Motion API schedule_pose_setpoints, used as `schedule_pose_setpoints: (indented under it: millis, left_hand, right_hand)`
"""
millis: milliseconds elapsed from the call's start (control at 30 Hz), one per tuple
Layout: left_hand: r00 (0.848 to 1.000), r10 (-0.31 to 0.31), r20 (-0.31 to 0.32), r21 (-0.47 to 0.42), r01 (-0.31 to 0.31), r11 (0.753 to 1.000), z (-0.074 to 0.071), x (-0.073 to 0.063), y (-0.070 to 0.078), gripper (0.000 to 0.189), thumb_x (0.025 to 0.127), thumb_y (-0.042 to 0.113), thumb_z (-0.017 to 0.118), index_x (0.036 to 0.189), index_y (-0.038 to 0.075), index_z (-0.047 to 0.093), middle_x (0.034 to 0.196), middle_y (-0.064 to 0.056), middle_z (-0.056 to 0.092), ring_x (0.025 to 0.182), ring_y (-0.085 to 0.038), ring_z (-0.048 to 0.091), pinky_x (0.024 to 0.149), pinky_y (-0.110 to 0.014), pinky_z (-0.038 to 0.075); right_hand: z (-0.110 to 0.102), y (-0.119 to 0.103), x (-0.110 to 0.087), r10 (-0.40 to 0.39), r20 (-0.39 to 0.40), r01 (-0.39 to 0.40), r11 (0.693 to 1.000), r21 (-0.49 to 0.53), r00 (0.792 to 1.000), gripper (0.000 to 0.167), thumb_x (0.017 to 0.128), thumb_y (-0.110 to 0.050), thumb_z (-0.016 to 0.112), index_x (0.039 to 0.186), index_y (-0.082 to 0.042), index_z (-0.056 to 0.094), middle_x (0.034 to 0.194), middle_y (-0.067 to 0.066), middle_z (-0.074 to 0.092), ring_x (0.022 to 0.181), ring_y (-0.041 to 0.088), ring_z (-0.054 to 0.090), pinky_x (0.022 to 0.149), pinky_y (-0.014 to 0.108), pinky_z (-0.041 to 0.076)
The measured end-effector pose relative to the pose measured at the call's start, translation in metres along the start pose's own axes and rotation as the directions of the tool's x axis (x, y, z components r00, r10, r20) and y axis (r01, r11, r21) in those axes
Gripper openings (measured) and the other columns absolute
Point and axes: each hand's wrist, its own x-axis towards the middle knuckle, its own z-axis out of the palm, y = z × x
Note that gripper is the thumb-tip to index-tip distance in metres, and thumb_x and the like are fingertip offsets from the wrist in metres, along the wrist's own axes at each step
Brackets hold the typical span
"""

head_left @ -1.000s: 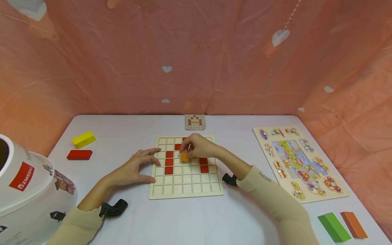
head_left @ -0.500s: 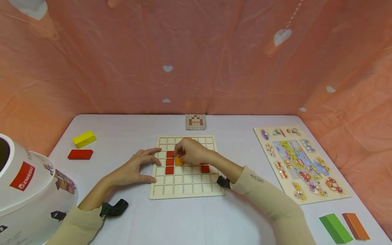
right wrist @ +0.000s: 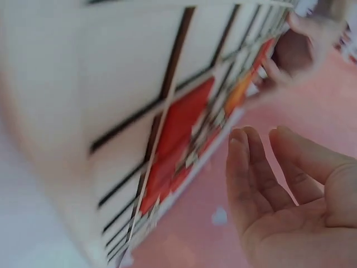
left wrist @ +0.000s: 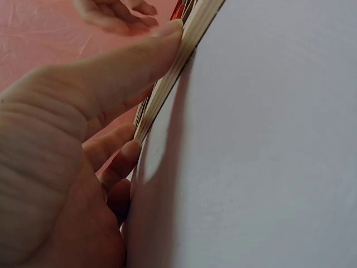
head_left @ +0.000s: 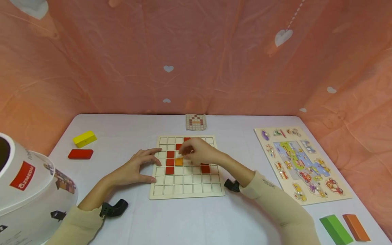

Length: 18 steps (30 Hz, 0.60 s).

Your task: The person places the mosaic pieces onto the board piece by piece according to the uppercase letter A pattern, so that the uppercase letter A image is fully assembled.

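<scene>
In the head view a wooden grid board [head_left: 187,189] lies mid-table, with several red square tiles [head_left: 169,162] in its cells. One orange tile [head_left: 179,161] lies in the cell right beside the left red column. My left hand [head_left: 130,168] has its fingertips and thumb at the board's left edge, spread apart; the left wrist view shows the thumb [left wrist: 167,42] against the wooden side. Over the board's middle hovers my right hand [head_left: 202,151], hiding some cells. Its thumb and fingertips stand apart with nothing between them in the right wrist view, fingers [right wrist: 240,162] gently bent.
A small pattern card [head_left: 196,122] stands at the back. Left are a yellow block [head_left: 84,139], a red block [head_left: 80,154] and a white bucket [head_left: 36,200]. To the right lie a picture puzzle board [head_left: 286,189], a green block [head_left: 336,228] and an orange block [head_left: 356,227].
My right hand has carried the orange tile left to the cell beside the red column, let go of it and drawn back slightly to the right. The left hand stays put.
</scene>
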Motion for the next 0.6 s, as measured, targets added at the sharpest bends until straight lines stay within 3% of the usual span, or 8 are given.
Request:
schedule_pose_setpoints:
  millis: [133, 333, 600]
  left_hand:
    - [1.000, -0.013, 0.001, -0.014, 0.013, 1.000, 0.001, 0.000, 0.000, 0.037, 0.075, 0.032, 0.087, 0.106, 0.027, 0.067, 0.158, -0.011, 0.034, 0.139, -0.038, 0.026, 0.106, -0.069, 0.020]
    - [0.999, -0.035, 0.003, -0.011, 0.035, 0.999, 0.004, 0.001, 0.000, 0.038, 0.074, 0.032, 0.087, 0.106, 0.028, 0.067, 0.159, -0.009, 0.033, 0.141, -0.038, 0.025, 0.106, -0.070, 0.020]
    - [0.999, -0.046, 0.006, -0.007, 0.046, 0.999, 0.000, -0.001, 0.002, 0.038, 0.075, 0.031, 0.087, 0.107, 0.028, 0.067, 0.159, -0.008, 0.033, 0.142, -0.037, 0.023, 0.108, -0.069, 0.019]
  right_hand:
    - [-0.019, 0.010, -0.026, 0.011, -0.053, -0.008, 0.999, 0.051, 0.999, 0.020, 0.091, 0.007, 0.065, 0.111, 0.008, 0.067, 0.107, 0.020, 0.070, 0.098, 0.028, 0.066, 0.086, 0.034, 0.054]
    - [-0.043, 0.031, -0.083, 0.073, -0.039, -0.072, 0.997, 0.036, 0.997, 0.026, 0.089, 0.007, 0.065, 0.115, 0.007, 0.065, 0.112, 0.019, 0.068, 0.101, 0.033, 0.062, 0.089, 0.044, 0.051]
    - [-0.061, 0.051, -0.154, 0.215, 0.021, -0.215, 0.977, 0.007, 0.976, 0.040, 0.083, -0.003, 0.076, 0.120, -0.003, 0.063, 0.118, 0.009, 0.064, 0.101, 0.028, 0.052, 0.083, 0.036, 0.046]
